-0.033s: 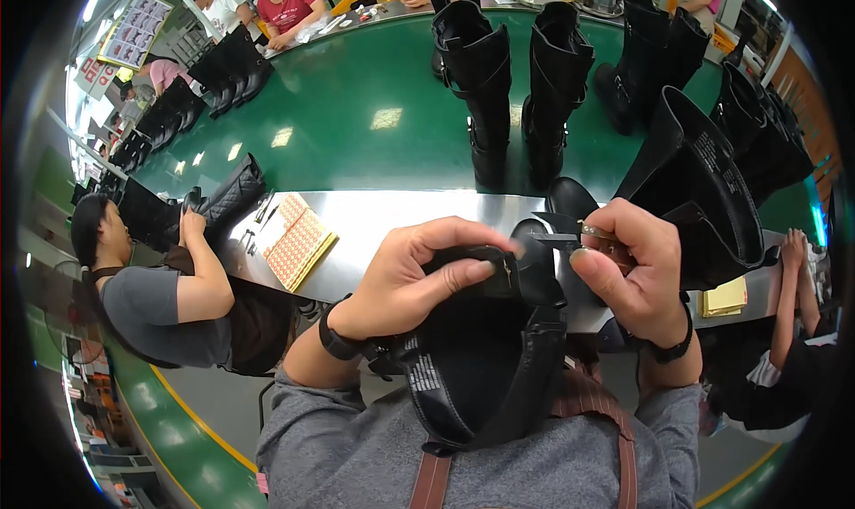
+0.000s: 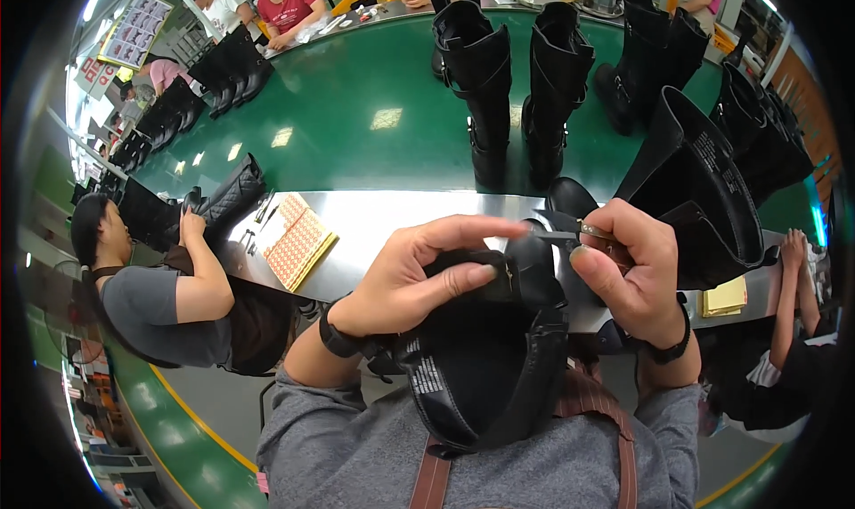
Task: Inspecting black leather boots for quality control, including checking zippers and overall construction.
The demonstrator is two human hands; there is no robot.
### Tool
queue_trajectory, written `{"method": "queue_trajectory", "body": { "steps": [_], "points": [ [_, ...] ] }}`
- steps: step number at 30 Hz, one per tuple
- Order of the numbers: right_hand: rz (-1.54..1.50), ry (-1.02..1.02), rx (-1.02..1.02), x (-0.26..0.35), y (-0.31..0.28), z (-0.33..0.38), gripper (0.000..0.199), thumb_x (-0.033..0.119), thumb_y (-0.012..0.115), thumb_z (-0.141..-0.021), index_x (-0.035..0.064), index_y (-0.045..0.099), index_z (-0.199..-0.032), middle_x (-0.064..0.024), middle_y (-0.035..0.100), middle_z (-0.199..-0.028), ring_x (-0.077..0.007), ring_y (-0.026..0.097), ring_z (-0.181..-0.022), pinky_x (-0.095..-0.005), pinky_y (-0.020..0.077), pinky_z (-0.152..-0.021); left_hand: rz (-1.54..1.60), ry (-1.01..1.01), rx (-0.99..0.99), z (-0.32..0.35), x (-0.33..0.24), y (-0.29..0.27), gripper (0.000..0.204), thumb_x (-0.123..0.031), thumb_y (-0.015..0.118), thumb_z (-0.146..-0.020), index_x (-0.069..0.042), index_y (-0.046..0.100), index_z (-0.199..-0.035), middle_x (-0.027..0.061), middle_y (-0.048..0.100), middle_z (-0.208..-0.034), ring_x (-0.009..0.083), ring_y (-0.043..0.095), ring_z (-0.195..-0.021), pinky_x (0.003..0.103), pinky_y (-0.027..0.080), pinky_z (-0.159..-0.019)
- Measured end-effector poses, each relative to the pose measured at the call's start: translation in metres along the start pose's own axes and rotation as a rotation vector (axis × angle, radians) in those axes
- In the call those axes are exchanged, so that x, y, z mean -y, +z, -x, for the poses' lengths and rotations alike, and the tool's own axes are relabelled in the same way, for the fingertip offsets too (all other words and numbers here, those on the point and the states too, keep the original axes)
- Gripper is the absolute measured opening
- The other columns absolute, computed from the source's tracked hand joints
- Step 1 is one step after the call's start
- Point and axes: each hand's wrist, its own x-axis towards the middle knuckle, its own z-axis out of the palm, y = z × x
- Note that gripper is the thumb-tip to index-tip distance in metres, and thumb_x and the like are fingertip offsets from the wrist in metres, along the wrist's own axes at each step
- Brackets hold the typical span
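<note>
Nothing has shifted since before: left hand [image 2: 419,282] grasping the soft, floppy tall black leather boot [image 2: 485,366] by its cuff against the chest, right hand [image 2: 628,264] fingers pinching a thin metal tool [image 2: 570,236].

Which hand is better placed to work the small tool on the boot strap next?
Right, probably. The right hand already pinches the thin metal tool, its tip pointing at the strap. The left hand is busy pressing the strap against the black leather boot, steadying it.
</note>
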Motion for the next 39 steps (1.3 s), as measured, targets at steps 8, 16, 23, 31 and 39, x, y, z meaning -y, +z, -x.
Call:
{"method": "queue_trajectory", "body": {
  "steps": [8, 16, 23, 31, 39],
  "points": [
    [-0.380, 0.151, -0.036, -0.015, 0.005, 0.012, 0.021, 0.019, 0.063, -0.090, -0.0006, 0.057, -0.084, 0.0050, 0.049, -0.067, -0.0013, 0.038, -0.060, -0.0187, 0.0300, -0.052, 0.087, 0.254, 0.567, -0.009, 0.013, -0.016, 0.032, -0.016, 0.071, -0.083, 0.005, 0.065, -0.105, 0.0119, 0.063, -0.091, 0.0212, 0.059, -0.084, 0.033, 0.044, -0.078],
    [0.153, -0.147, -0.170, -0.006, 0.019, 0.001, 0.026, 0.022, 0.079, -0.075, 0.0038, 0.061, -0.082, -0.0013, 0.056, -0.066, -0.0113, 0.047, -0.053, -0.0261, 0.0346, -0.050, 0.065, -0.017, -0.001, -0.008, -0.018, -0.009, 0.036, -0.025, 0.055, -0.095, 0.004, 0.050, -0.117, 0.0097, 0.066, -0.080, 0.0140, 0.064, -0.075, 0.027, 0.049, -0.079],
    [0.379, -0.358, -0.206, 0.005, 0.022, -0.006, 0.028, 0.021, 0.081, -0.069, 0.0063, 0.062, -0.082, -0.0021, 0.058, -0.066, -0.0179, 0.053, -0.053, -0.0307, 0.0338, -0.053, -0.134, 0.094, -0.107, -0.024, -0.025, 0.004, 0.011, -0.004, 0.066, -0.087, 0.004, 0.061, -0.092, 0.0097, 0.066, -0.081, 0.0121, 0.064, -0.073, 0.023, 0.050, -0.067],
    [0.195, -0.027, -0.238, -0.006, 0.008, 0.022, 0.020, 0.014, 0.074, -0.078, 0.0028, 0.059, -0.081, -0.0028, 0.055, -0.065, -0.0139, 0.049, -0.054, -0.0273, 0.0369, -0.053, -0.166, 0.251, -0.602, -0.024, -0.020, -0.022, 0.030, -0.021, 0.049, -0.099, -0.002, 0.054, -0.077, 0.0045, 0.052, -0.061, 0.0101, 0.049, -0.054, 0.023, 0.038, -0.054],
    [-0.071, 0.066, -0.259, -0.009, -0.013, 0.068, 0.022, 0.020, 0.058, -0.090, -0.0014, 0.057, -0.087, -0.0052, 0.058, -0.071, -0.0110, 0.052, -0.063, -0.0238, 0.0414, -0.059, -0.699, 0.465, -0.147, -0.024, -0.048, -0.003, 0.048, -0.024, 0.077, -0.076, -0.002, 0.059, -0.115, 0.0123, 0.063, -0.104, 0.0242, 0.059, -0.101, 0.033, 0.043, -0.092]
  ]
}}
